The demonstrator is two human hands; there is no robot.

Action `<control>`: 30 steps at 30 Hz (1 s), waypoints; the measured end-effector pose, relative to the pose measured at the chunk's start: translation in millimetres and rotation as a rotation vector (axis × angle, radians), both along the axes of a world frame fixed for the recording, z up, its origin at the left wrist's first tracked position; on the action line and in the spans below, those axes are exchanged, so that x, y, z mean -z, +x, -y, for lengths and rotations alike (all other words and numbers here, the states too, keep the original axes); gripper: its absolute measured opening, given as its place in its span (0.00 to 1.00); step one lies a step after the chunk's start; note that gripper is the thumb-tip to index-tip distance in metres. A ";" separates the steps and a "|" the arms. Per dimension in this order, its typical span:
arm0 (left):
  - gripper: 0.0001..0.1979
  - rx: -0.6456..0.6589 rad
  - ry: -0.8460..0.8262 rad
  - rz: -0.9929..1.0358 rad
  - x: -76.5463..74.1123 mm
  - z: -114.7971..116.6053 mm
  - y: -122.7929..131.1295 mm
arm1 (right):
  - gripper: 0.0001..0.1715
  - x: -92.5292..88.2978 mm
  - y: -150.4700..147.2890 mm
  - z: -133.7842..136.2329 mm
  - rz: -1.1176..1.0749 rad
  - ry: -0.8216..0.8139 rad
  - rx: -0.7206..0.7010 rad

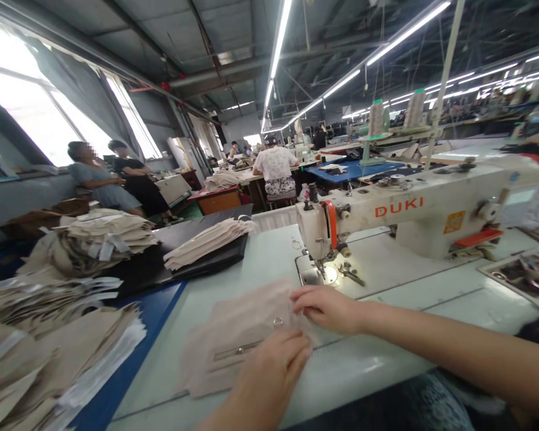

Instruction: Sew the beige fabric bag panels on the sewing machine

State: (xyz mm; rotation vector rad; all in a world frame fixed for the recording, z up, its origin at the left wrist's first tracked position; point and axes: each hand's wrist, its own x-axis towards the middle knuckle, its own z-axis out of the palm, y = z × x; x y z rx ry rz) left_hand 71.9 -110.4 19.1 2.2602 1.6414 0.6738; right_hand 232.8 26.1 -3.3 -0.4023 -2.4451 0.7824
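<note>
1. Pressing palm-down on the beige fabric piece (227, 335), the left hand (273, 368) lies with its fingers loosely spread and clasps nothing. This flat hold looks meant to stop the thin cloth sliding on the smooth table (453, 299).
2. Coming in from the right, the right hand (327, 308) sets its bent fingertips on the piece's far edge, just beside a small metal ring (277, 321). Blur hides whether it pinches the cloth or only touches it, so I cannot tell.
3. The fabric piece lies flat on the table in front of the presser foot (320, 263) of the sewing machine (408, 206), near it but not under it. A zip (236, 350) runs across the piece. With 2 hands at opposite ends, the cloth seems to be held spread and square.
4. A folded stack (206, 239) rests on a dark board to the left. There are 2 larger heaps of similar cloth, a far heap (94, 239) and a near heap (49, 353). All lie on the left hand's side, probably for easy reach.
5. Thread cones (376, 117) stand upright behind the machine, high enough for thread to feed downward.
6. Another person (276, 170) sits at a bench well apart.
</note>
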 end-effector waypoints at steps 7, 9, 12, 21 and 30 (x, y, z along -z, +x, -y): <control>0.18 0.023 0.145 -0.053 17.3 -42.4 0.5 | 0.21 14.7 23.0 -13.8 -0.014 -0.065 0.092; 0.20 0.030 0.136 -0.133 22.8 -51.8 -3.5 | 0.22 15.6 23.7 -16.0 -0.048 -0.087 0.121; 0.27 0.023 0.038 -0.251 31.9 -56.9 -1.4 | 0.25 19.5 28.2 -16.7 -0.094 -0.120 0.159; 0.27 -0.152 -0.163 -0.382 31.9 -71.1 25.1 | 0.20 22.1 56.4 -18.2 -0.036 0.134 0.095; 0.27 -0.224 -0.204 -0.314 26.2 -68.7 37.3 | 0.13 17.9 62.0 -16.9 0.051 0.346 0.074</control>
